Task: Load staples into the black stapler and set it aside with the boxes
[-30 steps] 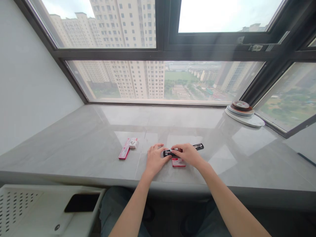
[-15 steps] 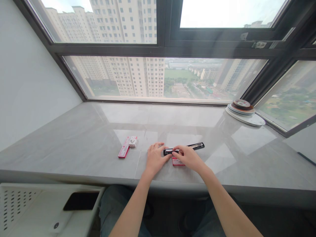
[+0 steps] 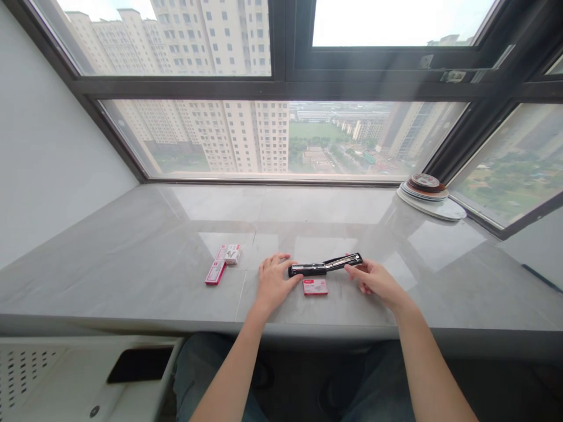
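Plainly, our left hand [image 3: 273,281] lies spread and flat on the worktop [image 3: 132,258], its thumb against the near end of the black stapler [image 3: 325,265]; our right hand [image 3: 373,277] is loosely curled at the far end, fingertips [image 3: 350,269] against the raised arm, though we cannot tell whether they pinch it; the stapler lies between both hands, already swung open, with no staples visible in either hand; a small red box [image 3: 315,286] sits just in front of it, apparently shut; two more boxes [image 3: 222,264] lie to the left, well apart; a stack of discs [image 3: 428,190] rests by the window.
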`<state>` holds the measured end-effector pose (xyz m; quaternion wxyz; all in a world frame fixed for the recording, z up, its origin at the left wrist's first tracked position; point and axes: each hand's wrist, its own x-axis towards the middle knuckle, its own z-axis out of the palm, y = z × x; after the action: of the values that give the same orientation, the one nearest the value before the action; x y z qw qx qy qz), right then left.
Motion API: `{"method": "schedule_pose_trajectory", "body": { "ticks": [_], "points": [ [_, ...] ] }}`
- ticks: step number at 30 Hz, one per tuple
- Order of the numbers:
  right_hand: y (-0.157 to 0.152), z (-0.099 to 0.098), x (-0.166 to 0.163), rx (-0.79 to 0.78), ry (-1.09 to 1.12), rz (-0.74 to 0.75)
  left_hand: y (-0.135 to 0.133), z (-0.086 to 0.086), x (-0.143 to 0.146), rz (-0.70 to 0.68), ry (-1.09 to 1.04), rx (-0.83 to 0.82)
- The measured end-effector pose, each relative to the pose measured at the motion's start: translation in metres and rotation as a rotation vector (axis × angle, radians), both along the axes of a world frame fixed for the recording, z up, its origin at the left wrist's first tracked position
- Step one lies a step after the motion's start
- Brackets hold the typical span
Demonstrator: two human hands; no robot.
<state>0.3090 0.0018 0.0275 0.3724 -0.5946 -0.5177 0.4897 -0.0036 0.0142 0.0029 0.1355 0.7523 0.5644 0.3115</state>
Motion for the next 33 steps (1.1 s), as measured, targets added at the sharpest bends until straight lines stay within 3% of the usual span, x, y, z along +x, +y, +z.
{"method": "schedule_pose_trajectory", "body": {
  "ticks": [4,7,13,20,22,25,27,29,33],
  "points": [
    [0.019,0.008,-0.022,0.16,0.084,0.147,0.0,0.001,-0.001,-0.001,0.007,-0.017],
    [0.031,0.021,-0.04,0.213,-0.057,0.273,0.001,0.001,-0.001,0.0,0.01,-0.03],
    [0.039,0.032,-0.076,0.33,-0.351,0.347,0.002,-0.001,0.001,-0.02,-0.02,-0.022],
    [0.031,0.031,-0.084,0.358,-0.525,0.312,-0.015,0.016,0.0,0.017,-0.141,0.072],
    [0.03,0.028,-0.074,0.348,-0.563,0.263,-0.023,0.022,0.006,-0.13,-0.111,0.071],
    [0.03,0.018,-0.057,0.287,-0.546,0.15,-0.034,0.029,0.024,-0.479,-0.012,0.028],
    [0.029,0.009,-0.048,0.24,-0.479,0.105,-0.036,0.031,0.034,-0.606,0.032,-0.005],
    [0.024,0.002,-0.042,0.208,-0.41,0.08,-0.035,0.033,0.034,-0.604,0.067,-0.044],
    [0.004,-0.007,-0.039,0.183,-0.319,0.018,-0.027,0.035,0.001,-0.42,0.093,-0.129]
  ]
}}
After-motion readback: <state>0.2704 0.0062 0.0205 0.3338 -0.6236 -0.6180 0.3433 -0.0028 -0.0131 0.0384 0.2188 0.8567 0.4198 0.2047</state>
